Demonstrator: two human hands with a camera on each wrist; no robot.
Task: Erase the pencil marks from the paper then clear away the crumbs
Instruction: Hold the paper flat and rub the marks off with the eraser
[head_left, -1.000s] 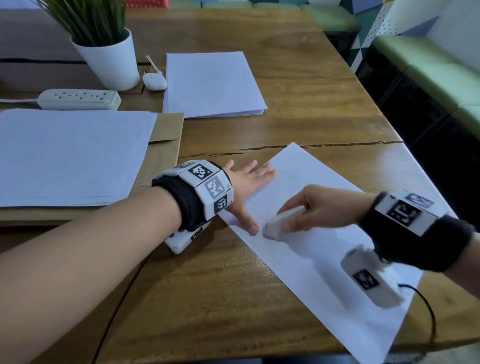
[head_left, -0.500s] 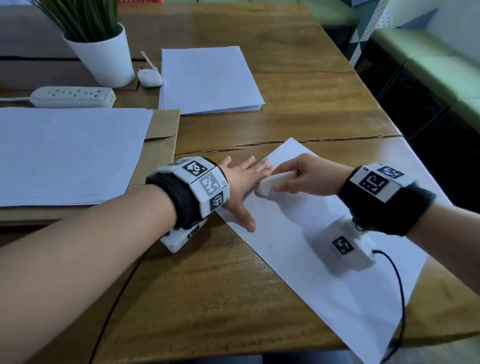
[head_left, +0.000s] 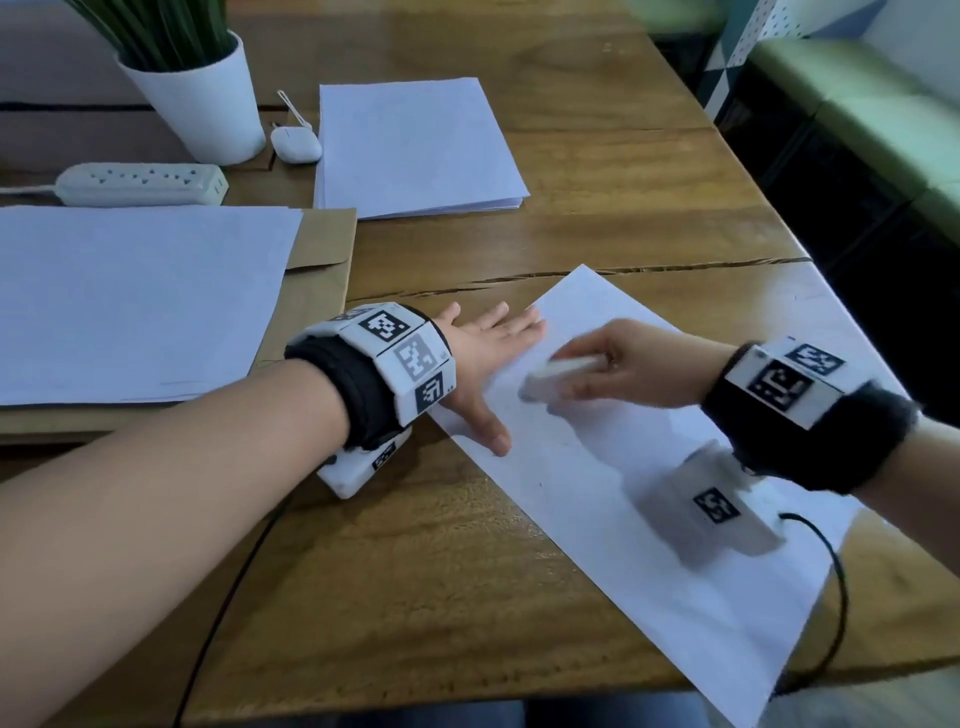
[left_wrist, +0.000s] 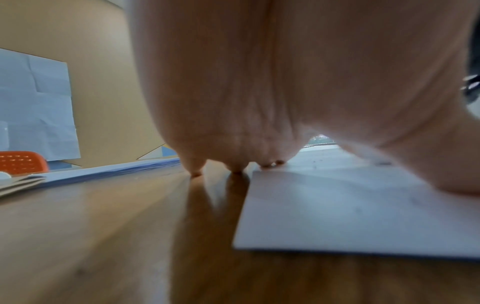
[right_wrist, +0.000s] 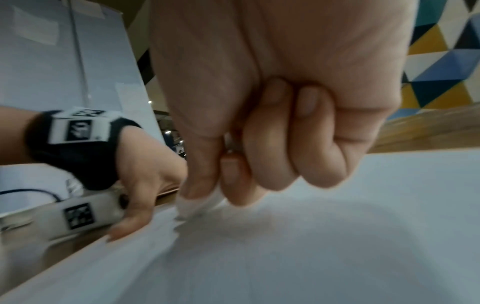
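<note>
- Rubbing eraser (head_left: 558, 375) is sliding back toward sheet middle from the far corner; paper (head_left: 613, 499) is lying angled on table (head_left: 415, 571).
- Right hand (head_left: 628, 371) is pinching the eraser; left hand (head_left: 485, 364) is pressing flat, fingers spread, on the paper's edge.
- Erasing is continuing; dark crumbs (left_wrist: 315, 164) are collecting, uncleared.

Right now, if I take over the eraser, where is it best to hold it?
Probably by its rear half, from above, as the right hand grips it. The eraser is a long block tilted down onto the paper, so its working tip stays free.
</note>
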